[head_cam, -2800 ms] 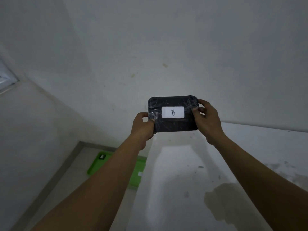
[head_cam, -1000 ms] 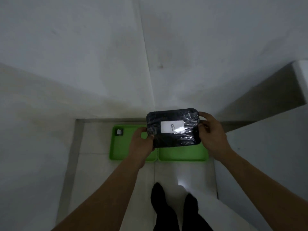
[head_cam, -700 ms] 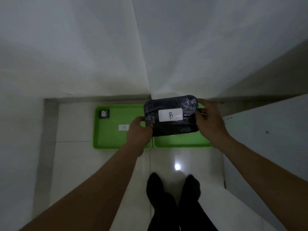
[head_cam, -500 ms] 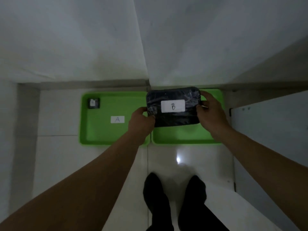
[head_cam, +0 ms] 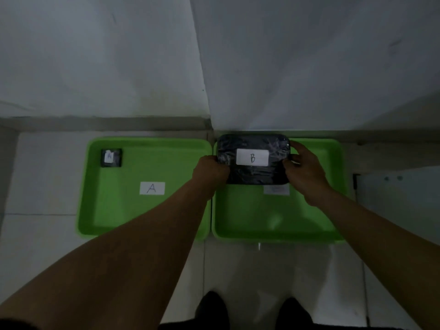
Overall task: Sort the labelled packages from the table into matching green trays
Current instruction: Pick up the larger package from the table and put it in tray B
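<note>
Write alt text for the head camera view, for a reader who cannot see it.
Both hands, left hand and right hand, hold a dark wrapped package labelled B over the right green tray. Beside it, the left green tray, labelled A, holds one small dark package.

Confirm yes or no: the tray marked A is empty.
No, the tray marked A already holds a small dark package in its far left corner.
</note>
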